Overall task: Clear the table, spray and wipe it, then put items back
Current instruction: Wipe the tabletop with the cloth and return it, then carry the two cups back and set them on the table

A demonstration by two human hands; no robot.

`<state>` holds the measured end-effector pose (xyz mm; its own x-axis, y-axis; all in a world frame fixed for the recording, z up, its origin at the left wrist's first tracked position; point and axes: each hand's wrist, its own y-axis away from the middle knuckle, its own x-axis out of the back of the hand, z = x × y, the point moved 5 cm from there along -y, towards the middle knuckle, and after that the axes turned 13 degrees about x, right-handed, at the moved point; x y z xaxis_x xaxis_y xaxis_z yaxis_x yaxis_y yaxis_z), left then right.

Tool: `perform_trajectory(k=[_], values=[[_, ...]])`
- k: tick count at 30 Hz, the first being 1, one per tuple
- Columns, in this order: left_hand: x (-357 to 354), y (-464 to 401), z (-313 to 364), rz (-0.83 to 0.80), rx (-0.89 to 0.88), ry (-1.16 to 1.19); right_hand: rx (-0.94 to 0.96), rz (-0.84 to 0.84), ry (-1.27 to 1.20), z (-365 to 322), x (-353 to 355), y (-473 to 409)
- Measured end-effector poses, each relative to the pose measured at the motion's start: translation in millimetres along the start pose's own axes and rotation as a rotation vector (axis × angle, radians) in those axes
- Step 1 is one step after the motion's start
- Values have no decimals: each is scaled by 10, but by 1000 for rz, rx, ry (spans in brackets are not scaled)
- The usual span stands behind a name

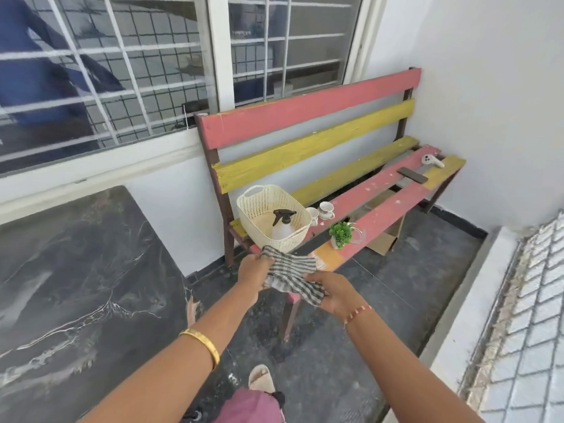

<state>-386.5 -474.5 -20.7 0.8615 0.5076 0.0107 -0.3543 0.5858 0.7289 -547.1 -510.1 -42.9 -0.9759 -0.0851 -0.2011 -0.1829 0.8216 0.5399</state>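
Two hands, left hand (254, 271) and right hand (337, 293), grip one cloth (290, 274).

A phone (412, 175) and a white controller (432, 160) lie at the bench's (308, 111) far right end, a cardboard box (385, 236) underneath

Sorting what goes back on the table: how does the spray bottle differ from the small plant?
The spray bottle sits inside the cream basket; the small plant stands directly on the bench. The bottle is pale with a black trigger head; the plant is leafy green in a white pot. Neither is in the hands.
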Motion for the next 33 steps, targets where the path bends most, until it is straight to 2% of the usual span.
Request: perform_trajectory(k=[6,13,20,27,33], values=[[-446,-745,432,-4,39,-16,36,85,31,-389,183,-909],[-739,-1476,947,32,119,-18,5,74,133,-865,108,-1841],[-766,-1985,1426,111,141,2,-18,8,155,-1218,-181,-2545],[-749,-2557,1727,220,193,141,-84,-114,227,-1530,-507,-3331],[-654,-2883,1866,367,343,244,-191,-232,351,-1573,-846,-3921]])
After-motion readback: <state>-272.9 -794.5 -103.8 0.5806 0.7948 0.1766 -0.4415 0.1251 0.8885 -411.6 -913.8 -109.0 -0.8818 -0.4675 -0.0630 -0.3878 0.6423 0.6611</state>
